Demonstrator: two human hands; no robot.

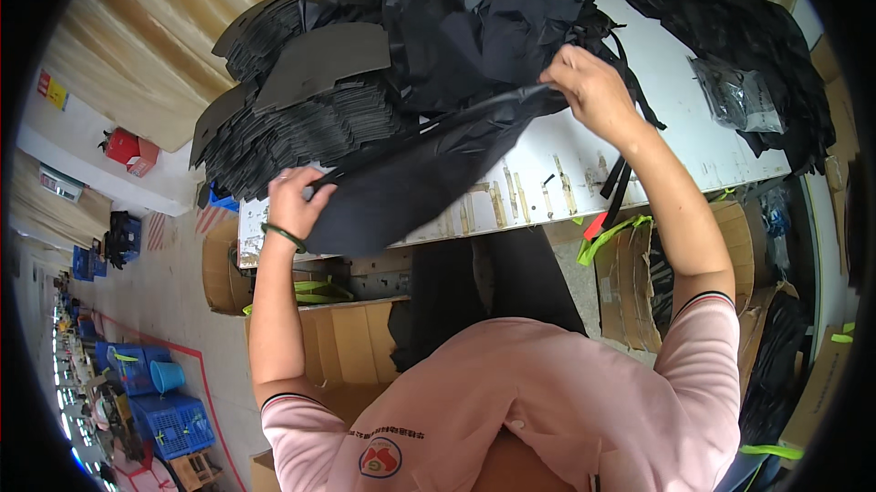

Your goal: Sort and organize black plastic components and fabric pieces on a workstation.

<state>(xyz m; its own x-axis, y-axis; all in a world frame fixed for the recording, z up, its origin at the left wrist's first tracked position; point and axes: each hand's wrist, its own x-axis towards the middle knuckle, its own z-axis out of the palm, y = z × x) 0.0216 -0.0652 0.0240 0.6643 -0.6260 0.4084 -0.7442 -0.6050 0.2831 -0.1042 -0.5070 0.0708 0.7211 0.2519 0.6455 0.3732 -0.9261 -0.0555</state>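
A black fabric piece (424, 182) is stretched between my two hands above the front of the white table (675, 63). At its left end my left hand (297, 204) pinches the upper edge between thumb and fingers. Farther up and to the right, my right hand (589, 90) grips the other end in a pinch. The lower edge of the fabric hangs in a curve over the table's front. Just beyond my left hand stands a stack of black flat panels (319, 72). A heap of black fabric (484, 26) lies behind the held piece, close to my right hand.
A clear plastic bag of black items (739, 95) lies on the table's right, beside another black fabric pile (730, 26). Cardboard boxes (630, 287) with yellow-green straps stand below. Blue crates (173, 423) are on the floor at left. A beige curtain (146, 36) hangs behind.
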